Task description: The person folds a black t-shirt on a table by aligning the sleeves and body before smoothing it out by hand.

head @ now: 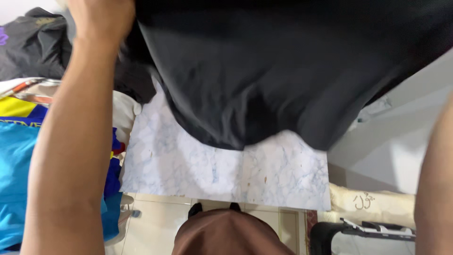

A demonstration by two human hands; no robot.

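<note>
Your left forearm (71,156) fills the near left of the view, running straight up to your left hand (101,16) at the top edge. That hand is closed on the upper edge of a black garment (264,71), which you are holding up in the air; the fingers themselves are partly cut off by the frame. The cloth hangs spread across the upper middle and right of the view, its lower hem curving just above the white marbled table (212,170) without clearly touching it.

On the far right only your right forearm (436,189) shows. Your right hand is out of view, so you cannot tell from here whether it is gripping the garment's other side.

Low in the middle, close to you, sits the brown cloth (226,236) of your own clothing, with tiled floor (151,226) beside it. To the left of the table lies a heap of clothes: a blue garment (14,174), one with a yellow band (16,107), and a dark grey garment (33,45) further back. Right of the table a pale cushion-like bundle (373,205) rests near a black frame (358,229).
</note>
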